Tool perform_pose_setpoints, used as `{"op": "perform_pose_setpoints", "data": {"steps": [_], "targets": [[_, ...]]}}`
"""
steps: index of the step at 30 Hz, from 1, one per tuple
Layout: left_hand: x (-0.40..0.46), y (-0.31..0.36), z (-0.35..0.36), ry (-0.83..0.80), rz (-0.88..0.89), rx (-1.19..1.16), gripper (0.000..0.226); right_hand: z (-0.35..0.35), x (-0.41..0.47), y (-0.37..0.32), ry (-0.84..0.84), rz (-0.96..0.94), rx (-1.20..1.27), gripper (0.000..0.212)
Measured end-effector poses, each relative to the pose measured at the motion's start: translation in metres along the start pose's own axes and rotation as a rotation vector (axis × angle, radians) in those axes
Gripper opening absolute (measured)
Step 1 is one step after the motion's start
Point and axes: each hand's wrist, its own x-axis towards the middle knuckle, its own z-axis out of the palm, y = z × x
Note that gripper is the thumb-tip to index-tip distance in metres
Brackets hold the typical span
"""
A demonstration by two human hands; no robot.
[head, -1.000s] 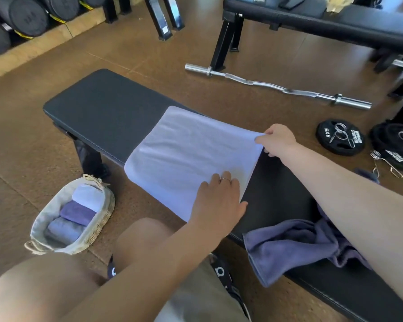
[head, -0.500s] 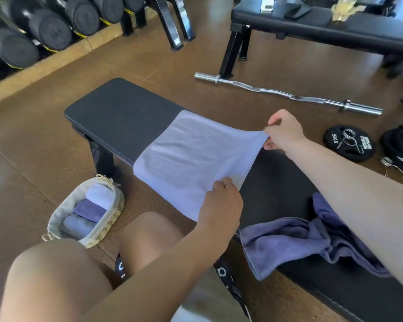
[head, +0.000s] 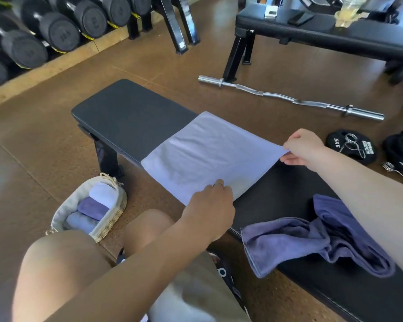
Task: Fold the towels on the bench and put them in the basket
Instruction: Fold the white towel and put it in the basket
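Lavender towel (head: 209, 156) flat across the desk (head: 130, 117), right edge lifted off it. Basket (head: 107, 219) on the floor left of the left hand (head: 209, 205), three rolled towels inside. Left hand pinches the towel's near right corner, fingers curled. Right hand (head: 300, 147) grips the far right corner. Crumpled purple towel (head: 312, 242) on the desk under the right forearm.

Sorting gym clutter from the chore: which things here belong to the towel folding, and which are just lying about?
Job: light towel gripped by left hand and right hand; crumpled purple towel; bench; basket.
Lying about: curl bar; weight plate; dumbbells; far bench.
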Motion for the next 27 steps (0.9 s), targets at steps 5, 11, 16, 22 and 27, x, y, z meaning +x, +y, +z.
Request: {"op": "perform_pose_setpoints", "data": {"steps": [5, 11, 16, 22, 27], "targets": [[-0.008, -0.039, -0.020, 0.022, -0.023, -0.257, 0.014, -0.003, -0.001, -0.031, -0.018, -0.143, 0.036, 0.012], [-0.009, -0.091, -0.041, -0.046, -0.114, -0.735, 0.028, 0.023, -0.002, -0.087, -0.170, -0.120, 0.154, 0.022], [0.000, -0.144, -0.033, -0.096, -0.168, -0.880, 0.029, 0.062, 0.011, -0.118, -0.239, -0.087, 0.206, 0.016], [0.015, -0.192, -0.017, 0.005, -0.317, -1.032, 0.026, 0.111, 0.038, -0.150, -0.165, -0.128, 0.121, 0.007], [0.028, -0.223, -0.001, 0.037, -0.455, -1.224, 0.032, 0.137, 0.057, -0.166, -0.134, -0.153, 0.023, 0.011]]}}
